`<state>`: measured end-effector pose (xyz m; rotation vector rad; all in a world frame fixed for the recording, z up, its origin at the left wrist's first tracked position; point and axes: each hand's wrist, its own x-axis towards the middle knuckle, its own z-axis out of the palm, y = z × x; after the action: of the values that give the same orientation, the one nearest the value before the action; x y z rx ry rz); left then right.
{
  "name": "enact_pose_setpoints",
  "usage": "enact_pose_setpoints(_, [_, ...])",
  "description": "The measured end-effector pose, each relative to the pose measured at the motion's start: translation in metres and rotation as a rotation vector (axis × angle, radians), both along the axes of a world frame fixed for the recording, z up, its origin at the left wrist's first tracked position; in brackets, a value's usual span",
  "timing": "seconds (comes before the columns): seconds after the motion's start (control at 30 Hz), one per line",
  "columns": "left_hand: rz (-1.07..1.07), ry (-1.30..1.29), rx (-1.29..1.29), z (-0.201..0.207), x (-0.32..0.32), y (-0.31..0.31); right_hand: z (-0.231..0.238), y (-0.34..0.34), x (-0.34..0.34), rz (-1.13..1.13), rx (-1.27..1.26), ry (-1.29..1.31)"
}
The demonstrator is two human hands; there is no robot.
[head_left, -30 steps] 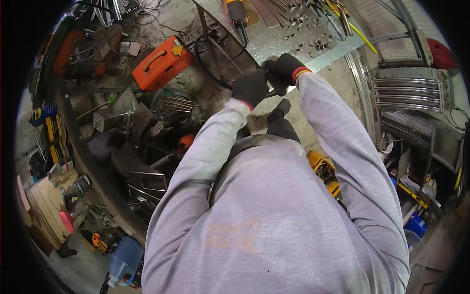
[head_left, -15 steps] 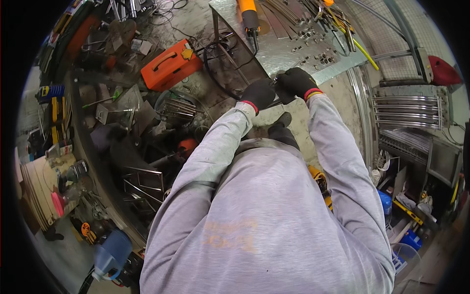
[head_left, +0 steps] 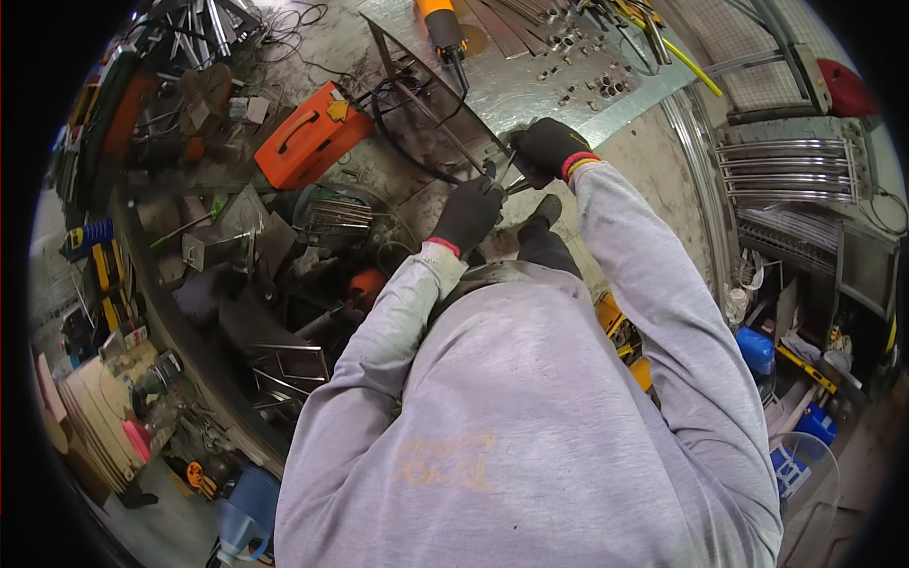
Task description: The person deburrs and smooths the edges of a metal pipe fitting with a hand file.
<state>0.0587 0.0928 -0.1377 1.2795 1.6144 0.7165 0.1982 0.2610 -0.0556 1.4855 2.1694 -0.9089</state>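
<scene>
Nearest, the grey-sleeved arms reach toward the far bench. Left hand (head_left: pixel 469 213), black-gloved, has its fingers curled around a thin metal piece (head_left: pixel 500 173) at the near edge of the steel sheet (head_left: pixel 530 90); right hand (head_left: pixel 549 150) closes on the same piece just beyond. A slip could pinch a glove against the sheet's edge. Farther left, the orange case (head_left: pixel 308 137) lies closed, contents hidden.
</scene>
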Motion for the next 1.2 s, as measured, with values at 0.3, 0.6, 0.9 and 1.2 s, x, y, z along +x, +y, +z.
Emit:
enact_pose_setpoints(0.3, [0.059, 0.376, 0.155, 0.019, 0.016, 0.046, -0.032, 0.013, 0.005, 0.434, 0.201, -0.085])
enact_pose_setpoints(0.6, [0.127, 0.283, 0.169, 0.018, 0.013, 0.033, -0.006, 0.005, -0.008, 0.334, 0.097, -0.116])
enact_pose_setpoints(0.9, [0.018, -0.127, -0.042, 0.007, 0.007, -0.007, -0.001, 0.004, -0.007, 0.054, 0.035, -0.08])
enact_pose_setpoints(1.2, [0.023, 0.408, 0.156, 0.034, 0.004, 0.022, -0.02, 0.022, -0.006, -0.02, 0.022, -0.085])
